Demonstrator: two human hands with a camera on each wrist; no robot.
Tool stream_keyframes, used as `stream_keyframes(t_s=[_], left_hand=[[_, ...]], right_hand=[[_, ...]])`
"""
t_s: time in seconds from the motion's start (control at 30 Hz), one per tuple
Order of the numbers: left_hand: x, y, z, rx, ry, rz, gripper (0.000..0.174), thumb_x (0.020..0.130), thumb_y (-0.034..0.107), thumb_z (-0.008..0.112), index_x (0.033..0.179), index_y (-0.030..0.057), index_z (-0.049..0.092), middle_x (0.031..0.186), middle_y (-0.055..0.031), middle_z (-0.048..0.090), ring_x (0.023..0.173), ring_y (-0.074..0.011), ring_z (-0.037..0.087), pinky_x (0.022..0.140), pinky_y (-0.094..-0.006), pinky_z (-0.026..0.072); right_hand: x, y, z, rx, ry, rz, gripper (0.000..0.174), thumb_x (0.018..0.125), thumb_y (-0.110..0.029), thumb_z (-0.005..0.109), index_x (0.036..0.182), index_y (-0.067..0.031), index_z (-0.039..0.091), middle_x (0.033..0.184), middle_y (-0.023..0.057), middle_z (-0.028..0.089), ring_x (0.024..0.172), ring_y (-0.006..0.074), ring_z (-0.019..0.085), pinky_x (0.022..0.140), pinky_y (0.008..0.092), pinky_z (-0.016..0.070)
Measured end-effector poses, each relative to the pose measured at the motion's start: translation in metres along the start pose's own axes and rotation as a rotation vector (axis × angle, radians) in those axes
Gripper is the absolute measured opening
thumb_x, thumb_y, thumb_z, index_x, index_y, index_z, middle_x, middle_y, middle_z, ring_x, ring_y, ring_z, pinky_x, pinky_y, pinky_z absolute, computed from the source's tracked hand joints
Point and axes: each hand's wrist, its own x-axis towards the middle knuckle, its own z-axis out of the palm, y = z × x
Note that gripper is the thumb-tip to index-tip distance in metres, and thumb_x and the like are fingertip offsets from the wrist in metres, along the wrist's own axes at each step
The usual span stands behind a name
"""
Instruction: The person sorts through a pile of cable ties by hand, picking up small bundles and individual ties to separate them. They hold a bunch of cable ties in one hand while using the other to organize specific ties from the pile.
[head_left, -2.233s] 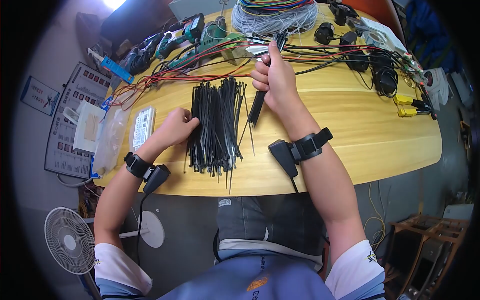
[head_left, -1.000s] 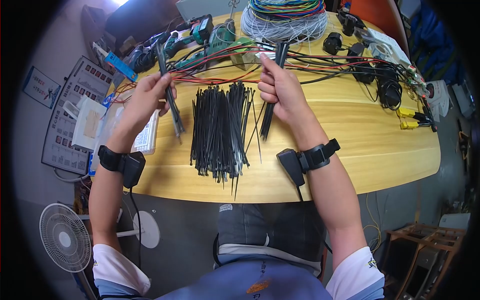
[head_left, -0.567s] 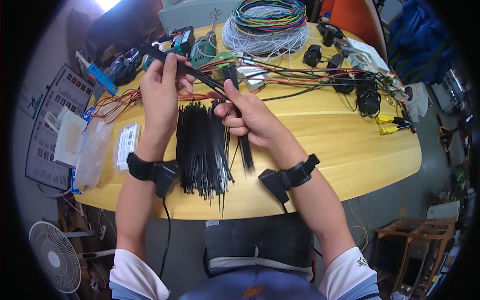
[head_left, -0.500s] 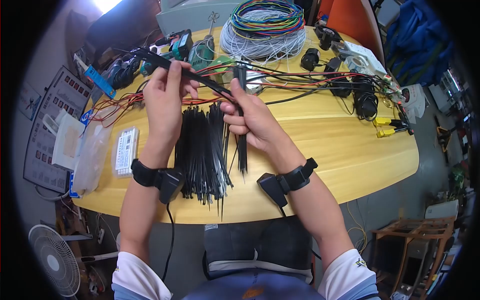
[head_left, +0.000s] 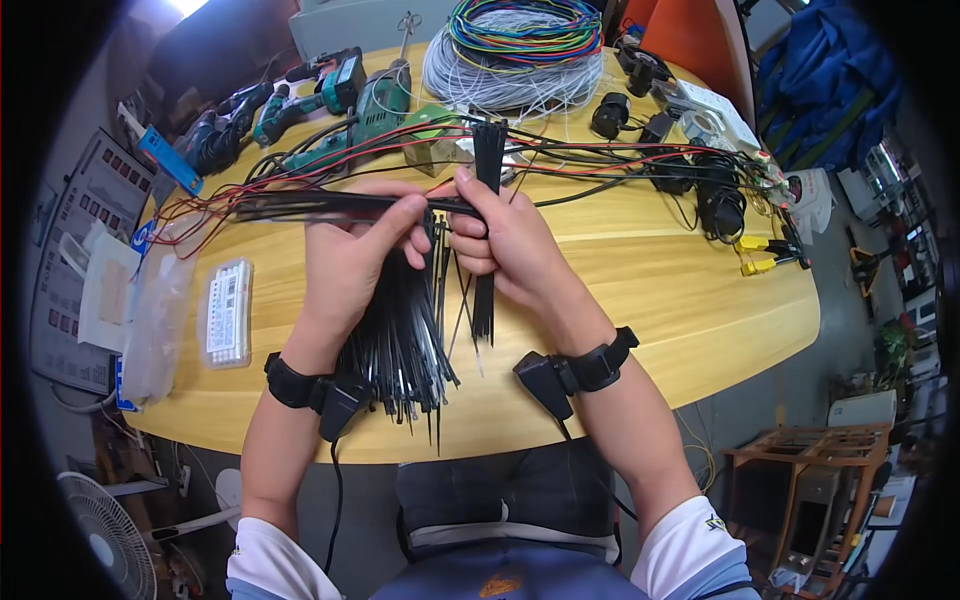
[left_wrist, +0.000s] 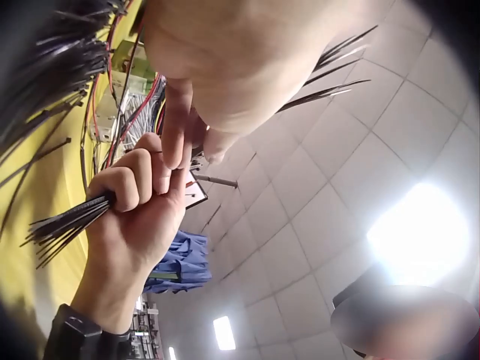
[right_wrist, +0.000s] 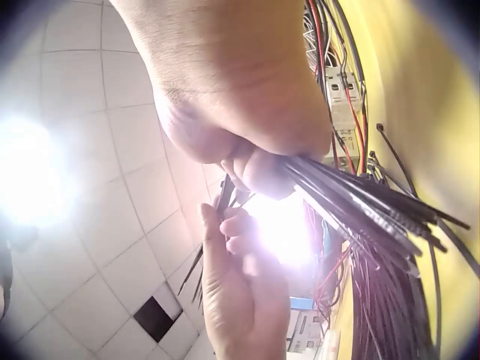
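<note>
In the head view my left hand point(head_left: 345, 265) pinches a thin bundle of black cable ties point(head_left: 310, 203), lying nearly level and pointing left. Its right end meets the thumb and fingers of my right hand point(head_left: 510, 240). That hand grips a thicker upright bundle of cable ties point(head_left: 484, 315), whose ends stick out above and below the fist. The right wrist view shows this gripped bundle point(right_wrist: 360, 210) fanning out beneath the palm. A large loose pile of cable ties point(head_left: 400, 345) lies on the table, partly hidden by my left hand.
Red and black wires point(head_left: 610, 155) stretch across the table behind the hands. Green power drills point(head_left: 380, 105) and a big coil of wire point(head_left: 515, 75) stand farther back. A clear case point(head_left: 228, 312) lies at left, yellow-handled clips point(head_left: 760, 255) at right.
My left hand has lifted some cable ties from the pile and brought them right to my right hand. They have turned from steep to nearly level. The right hand keeps its bundle.
</note>
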Motion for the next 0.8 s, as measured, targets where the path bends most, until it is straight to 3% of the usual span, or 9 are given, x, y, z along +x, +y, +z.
stream_keyframes(t_s=[0.13,0.27,0.4,0.63,0.8], left_hand=[[-0.003,-0.005,-0.003,-0.004,-0.07,-0.09,0.017,0.091,0.005,0.066,0.104,-0.0057,0.067,0.077,-0.0087,0.066,0.066,-0.0128,0.064,0.062,-0.0235,0.052],[-0.007,-0.007,-0.014,-0.036,-0.022,-0.089,0.018,0.091,0.004,0.065,0.106,-0.006,0.066,0.081,-0.0108,0.067,0.07,-0.0145,0.066,0.067,-0.0244,0.0532],[-0.007,-0.004,-0.022,-0.131,0.052,-0.078,0.019,0.092,0.003,0.064,0.107,-0.0066,0.065,0.085,-0.0132,0.069,0.075,-0.0163,0.068,0.073,-0.0264,0.0551],[-0.006,-0.003,-0.026,-0.2,0.042,-0.078,0.02,0.093,0.003,0.062,0.111,-0.0063,0.063,0.088,-0.0148,0.069,0.078,-0.0177,0.069,0.076,-0.0281,0.056],[-0.006,-0.002,-0.028,-0.259,0.053,-0.106,0.018,0.092,0.003,0.063,0.108,-0.0053,0.062,0.088,-0.0148,0.069,0.078,-0.0179,0.069,0.077,-0.0278,0.0563]], right_hand=[[0.0,0.006,0.001,-0.067,0.006,-0.002,0.045,0.1,-0.045,0.052,0.099,-0.0002,0.059,0.061,-0.0073,0.036,0.043,0.0009,0.027,0.039,0.0199,0.0161],[0.0,0.001,-0.001,0.026,0.031,0.044,0.054,0.099,-0.053,0.049,0.107,-0.0003,0.058,0.062,-0.0069,0.038,0.043,0.0013,0.027,0.039,0.0199,0.0153],[0.0,-0.002,-0.003,-0.047,0.043,-0.066,0.046,0.098,-0.043,0.058,0.115,-0.0006,0.056,0.069,-0.0031,0.046,0.044,-0.0002,0.029,0.039,0.019,0.0181],[-0.001,-0.003,-0.003,-0.022,0.137,-0.162,0.021,0.095,-0.022,0.066,0.102,-0.0024,0.061,0.078,0.0,0.055,0.045,-0.0005,0.032,0.039,0.0188,0.0189],[-0.001,-0.005,-0.002,-0.021,0.15,-0.21,0.014,0.093,-0.014,0.068,0.096,-0.0012,0.062,0.079,0.0013,0.057,0.044,-0.0003,0.032,0.039,0.0197,0.0187]])
